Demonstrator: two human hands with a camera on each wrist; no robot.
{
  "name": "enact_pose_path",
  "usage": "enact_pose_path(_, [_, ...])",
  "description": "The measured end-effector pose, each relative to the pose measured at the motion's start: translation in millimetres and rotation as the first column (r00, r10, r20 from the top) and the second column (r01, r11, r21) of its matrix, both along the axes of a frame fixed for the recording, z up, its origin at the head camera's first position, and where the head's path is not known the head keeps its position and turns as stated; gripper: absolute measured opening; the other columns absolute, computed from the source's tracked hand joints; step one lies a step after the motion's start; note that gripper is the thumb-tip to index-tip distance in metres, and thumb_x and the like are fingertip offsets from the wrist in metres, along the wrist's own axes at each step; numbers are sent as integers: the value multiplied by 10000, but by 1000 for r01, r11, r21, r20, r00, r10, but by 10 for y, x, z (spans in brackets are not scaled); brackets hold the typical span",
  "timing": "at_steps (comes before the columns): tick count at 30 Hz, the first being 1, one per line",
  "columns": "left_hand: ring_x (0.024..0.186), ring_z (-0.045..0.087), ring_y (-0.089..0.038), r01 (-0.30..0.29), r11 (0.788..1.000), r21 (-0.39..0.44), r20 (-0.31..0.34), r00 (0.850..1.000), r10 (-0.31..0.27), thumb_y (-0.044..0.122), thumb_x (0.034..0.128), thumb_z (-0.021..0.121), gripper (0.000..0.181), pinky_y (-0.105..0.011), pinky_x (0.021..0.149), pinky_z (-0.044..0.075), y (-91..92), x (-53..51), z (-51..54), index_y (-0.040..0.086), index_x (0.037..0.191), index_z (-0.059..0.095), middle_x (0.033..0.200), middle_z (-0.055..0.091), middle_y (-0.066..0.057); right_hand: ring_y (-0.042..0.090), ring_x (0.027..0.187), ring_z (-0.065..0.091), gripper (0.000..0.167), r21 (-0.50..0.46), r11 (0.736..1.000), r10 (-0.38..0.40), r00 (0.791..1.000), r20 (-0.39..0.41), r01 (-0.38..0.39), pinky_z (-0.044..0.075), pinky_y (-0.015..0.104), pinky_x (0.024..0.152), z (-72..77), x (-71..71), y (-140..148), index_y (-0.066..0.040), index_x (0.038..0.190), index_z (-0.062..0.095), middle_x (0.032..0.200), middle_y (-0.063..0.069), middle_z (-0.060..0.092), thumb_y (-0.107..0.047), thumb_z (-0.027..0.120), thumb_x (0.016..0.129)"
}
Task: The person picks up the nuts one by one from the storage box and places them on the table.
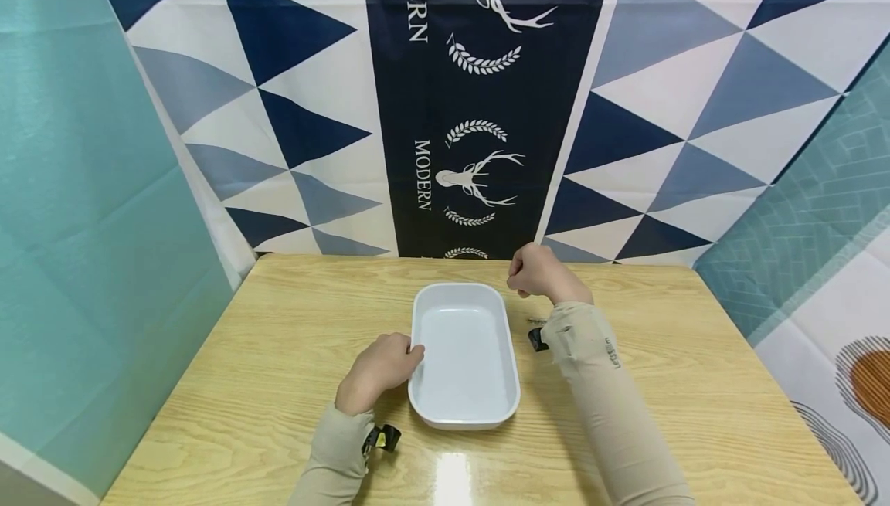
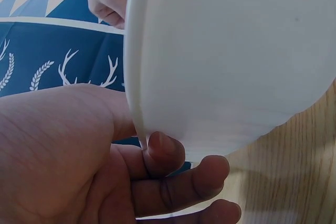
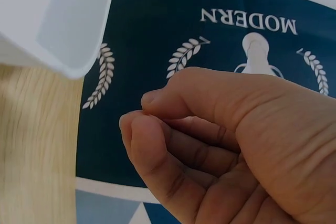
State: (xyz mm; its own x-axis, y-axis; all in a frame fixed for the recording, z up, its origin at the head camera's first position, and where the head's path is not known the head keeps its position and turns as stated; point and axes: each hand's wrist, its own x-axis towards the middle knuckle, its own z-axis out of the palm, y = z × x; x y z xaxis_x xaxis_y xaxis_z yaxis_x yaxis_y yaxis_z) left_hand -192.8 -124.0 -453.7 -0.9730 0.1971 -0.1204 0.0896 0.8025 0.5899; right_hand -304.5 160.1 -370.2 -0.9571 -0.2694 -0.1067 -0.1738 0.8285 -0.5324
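Note:
A white rectangular dish (image 1: 464, 418) with rounded corners and a raised rim is at the middle of the table; its inside looks bare. My left hand (image 1: 383, 368) grips the dish's left rim, thumb over the edge and fingers beneath it. The left wrist view shows the dish's smooth outer surface (image 2: 231, 61) close up, with several fingertips under the rim. Beyond the dish's far right corner, my right hand (image 1: 544, 271) is held apart from it. In the right wrist view its fingers are curled and the thumb meets the index fingertip, with no object visible between them.
The wooden table (image 1: 292, 320) reaches back to a patterned cloth (image 1: 487, 104) with deer heads and triangles. Teal sheets hang at the left (image 1: 104, 220) and right. Black wrist mounts (image 1: 382, 438) stick out beneath both forearms.

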Motion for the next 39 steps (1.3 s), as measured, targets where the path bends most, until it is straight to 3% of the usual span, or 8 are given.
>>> enact_pose_path(15, [508,400,-158,4,1000,7,3,1000,-4,288,1049,469,416,-295,493,329,-6,6,-8,160,654,456,592,435,-3,202,652,650,53,29,999,-35,998,52,34,496,355,717,-238,-4,159,-67,838,695,689,69,697,-56,671,884])
enact_pose_path(39, [500,396,-153,6,1000,15,-1,1000,-6,285,1042,469,414,-295,488,324,0,-5,-14,166,646,455,579,432,6,173,540,521,93,-23,998,-56,991,120,59,432,308,546,-649,12,301,-20,772,708,649,127,658,14,631,813])
